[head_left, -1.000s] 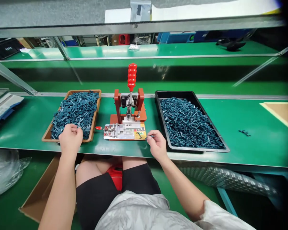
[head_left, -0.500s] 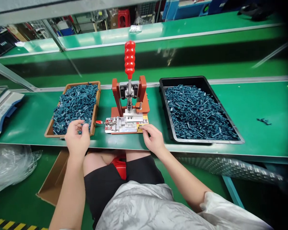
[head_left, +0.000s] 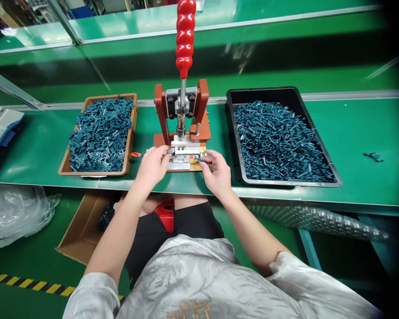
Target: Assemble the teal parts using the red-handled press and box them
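A hand toggle press (head_left: 182,106) with a ribbed red handle (head_left: 185,40) stands upright in front of me on the bench. My left hand (head_left: 152,167) reaches over the left of its metal jig (head_left: 187,150), fingers pinched on a small blue-grey plastic piece (head_left: 170,151). At the jig's right end, my right hand (head_left: 218,174) pinches a small dark plastic piece (head_left: 200,160) between thumb and forefinger. Whether either piece sits in the jig cannot be made out. A small red-tipped lever (head_left: 136,154) sticks out left of the jig, beside my left hand.
Left of the press is a brown tray (head_left: 130,137) heaped with small blue-green plastic parts. A black tray (head_left: 233,141) of thin dark parts lies to the right. Some loose dark pieces (head_left: 373,157) rest farther right. Below the bench stands an open cardboard box (head_left: 76,232).
My left hand has moved right from beside the brown tray to the jig. My right hand stays at the jig's right end. The view has tilted down and come closer.
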Demonstrator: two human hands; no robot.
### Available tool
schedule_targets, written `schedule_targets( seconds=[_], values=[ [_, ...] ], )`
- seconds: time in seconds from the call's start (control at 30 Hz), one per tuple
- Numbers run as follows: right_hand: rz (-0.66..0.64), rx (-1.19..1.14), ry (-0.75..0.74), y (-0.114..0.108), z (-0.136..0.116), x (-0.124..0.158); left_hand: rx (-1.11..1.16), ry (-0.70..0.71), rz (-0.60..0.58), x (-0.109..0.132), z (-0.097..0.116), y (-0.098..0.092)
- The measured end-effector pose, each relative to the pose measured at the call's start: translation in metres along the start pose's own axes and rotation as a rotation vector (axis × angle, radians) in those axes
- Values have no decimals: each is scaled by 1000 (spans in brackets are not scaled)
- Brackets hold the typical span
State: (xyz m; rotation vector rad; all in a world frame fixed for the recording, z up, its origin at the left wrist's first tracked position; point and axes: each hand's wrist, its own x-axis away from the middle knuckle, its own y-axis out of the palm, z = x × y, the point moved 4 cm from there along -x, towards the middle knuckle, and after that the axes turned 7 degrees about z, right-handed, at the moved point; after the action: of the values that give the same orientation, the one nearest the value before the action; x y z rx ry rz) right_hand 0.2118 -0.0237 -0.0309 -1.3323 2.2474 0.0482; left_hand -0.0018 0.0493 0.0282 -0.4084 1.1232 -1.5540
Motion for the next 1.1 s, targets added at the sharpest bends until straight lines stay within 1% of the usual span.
schedule_targets(
  seconds=[0.03,0.2,0.33,0.4,0.53,0.6,0.7,0.8,0.87,0.93,1.03,1.1],
  values=[
    [-1,-17,18,0,1,-2,-30,7,-22,-4,2,3],
    [1,-8,4,1,3,-16,-169,91,-116,-16,13,17],
    [-10,-9,51,4,11,-17,-174,101,-210,-18,18,24],
    [-33,-17,53,5,14,-16,-185,87,-233,-20,19,25],
    [-109,-91,92,11,15,-20,-194,18,-220,-23,19,25],
    [-159,-61,93,15,14,-27,-174,13,-206,-25,18,24],
    [-219,43,12,21,10,-40,-123,76,-243,-25,15,23],
    [-242,116,-96,28,6,-49,-88,115,-276,-26,11,22],
    [-275,141,-138,35,5,-51,-80,116,-273,-26,10,21],
    [-308,135,-149,45,5,-49,-78,119,-268,-26,10,19],
    [-295,94,-129,56,6,-45,-78,129,-264,-25,12,18],
    [-275,83,-124,59,6,-43,-76,130,-262,-24,13,17]
  ],
)
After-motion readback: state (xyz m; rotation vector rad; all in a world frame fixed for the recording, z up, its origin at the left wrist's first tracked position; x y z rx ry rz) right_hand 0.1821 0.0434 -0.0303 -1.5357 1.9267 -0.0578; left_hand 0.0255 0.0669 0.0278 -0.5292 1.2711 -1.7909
